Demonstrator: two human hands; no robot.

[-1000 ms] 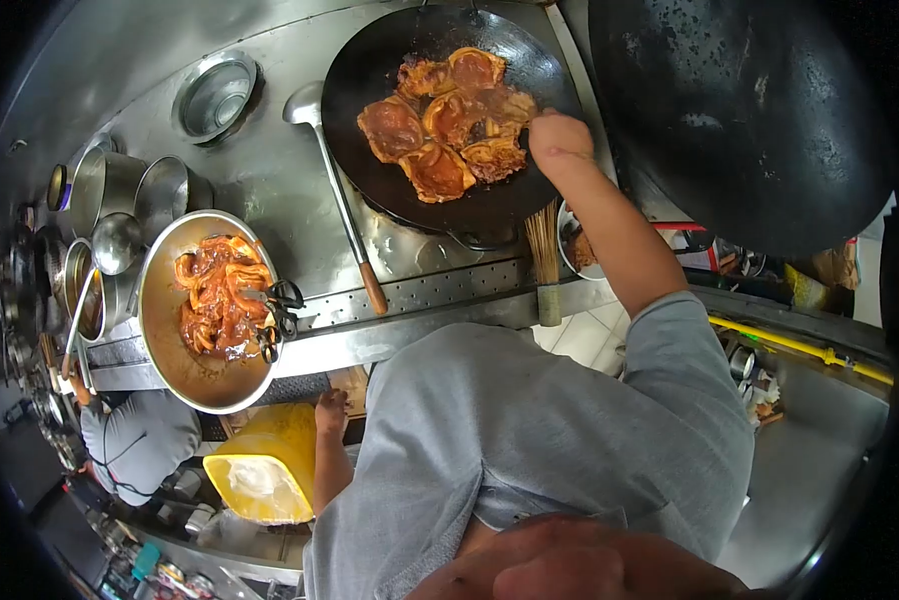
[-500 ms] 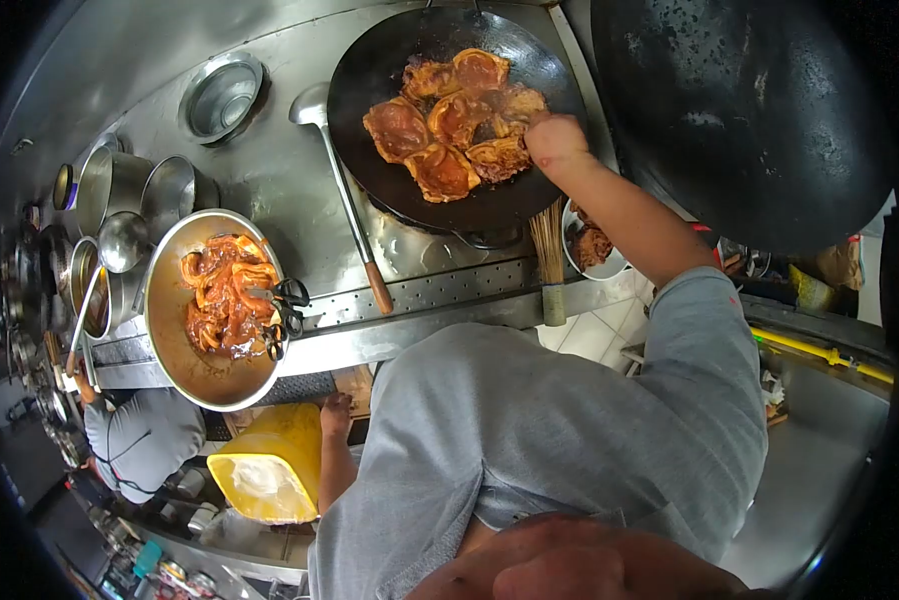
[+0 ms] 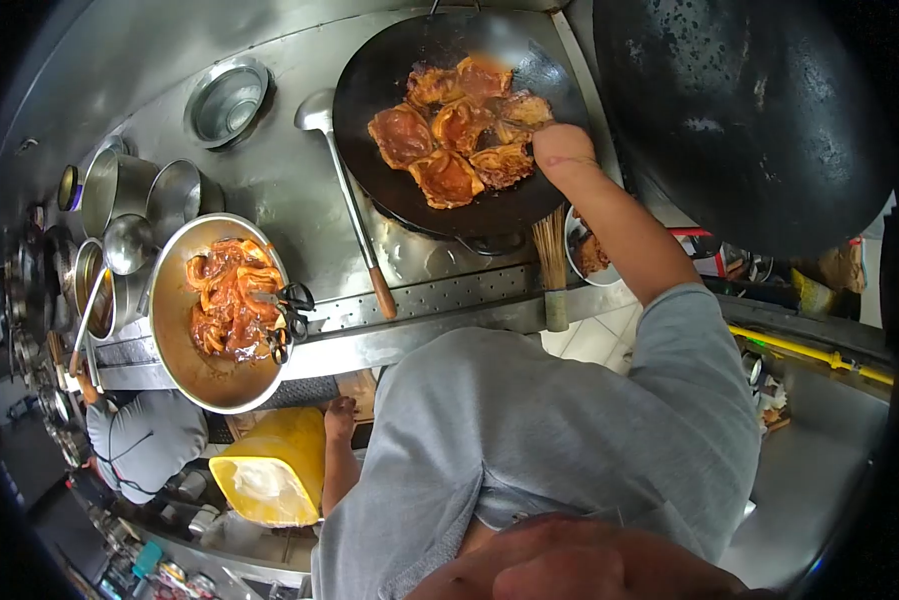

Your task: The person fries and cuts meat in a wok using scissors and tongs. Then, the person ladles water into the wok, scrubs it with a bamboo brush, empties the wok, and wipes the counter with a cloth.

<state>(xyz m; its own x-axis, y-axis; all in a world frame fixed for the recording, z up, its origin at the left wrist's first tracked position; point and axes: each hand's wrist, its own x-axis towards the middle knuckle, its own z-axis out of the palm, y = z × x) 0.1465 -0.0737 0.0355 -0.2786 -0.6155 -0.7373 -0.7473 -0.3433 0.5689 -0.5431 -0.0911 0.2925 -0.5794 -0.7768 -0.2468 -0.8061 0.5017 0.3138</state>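
Currently, meat: seven browned pieces (image 3: 460,126) are lying in one black wok (image 3: 489,215), spread mostly flat, some of their edges touching.
Right hand: one right hand (image 3: 563,150) is being held over the wok's right side, just beside the meat; its fingers are curling inward, but what is being grasped, if anything, cannot be told.
Left hand: one left hand (image 3: 340,418) is being held low, just beside the yellow tub (image 3: 289,435); at this size it cannot be told whether its fingers are clenched or loose.
Tub: one is being seen, with white contents (image 3: 264,480) showing at its mouth.
Basin: one large metal basin (image 3: 189,375) is holding a heap of sauce-coated strips (image 3: 231,280), too tangled to be counted; one pair of black-handled scissors (image 3: 291,306) is resting at its rim.
Ladles: two are being counted; a wooden-handled ladle (image 3: 354,210) is lying on the steel counter (image 3: 279,170) left of the wok, and a second ladle (image 3: 127,244) is resting near the pots (image 3: 114,195).
Bowls: two are being counted; a metal bowl (image 3: 231,108) is standing on the counter, and a white bowl (image 3: 601,280) with brown pieces is being partly hidden by the right forearm.
Brush: one bamboo brush (image 3: 551,265) is resting between wok and white bowl.
Co-worker: one person (image 3: 149,440) in grey is being partly shown beyond the tub.
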